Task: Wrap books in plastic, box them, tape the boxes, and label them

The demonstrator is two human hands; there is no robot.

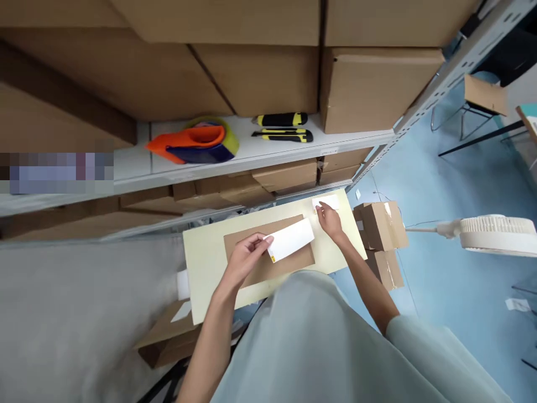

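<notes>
My left hand (247, 254) pinches one end of a long white paper slip (290, 239) with a small yellow mark, held just above a flat brown cardboard piece (268, 263). The cardboard lies on a pale yellow table (201, 252). My right hand (329, 219) reaches to the table's far right corner, its fingers bent on a small white label (329, 200) lying there.
A metal shelf (260, 154) behind the table carries an orange tape dispenser (197, 143), two yellow-black utility knives (283, 127) and large cardboard boxes (377, 84). Small taped boxes (381, 224) are stacked right of the table. A white fan (495, 234) stands on the blue floor.
</notes>
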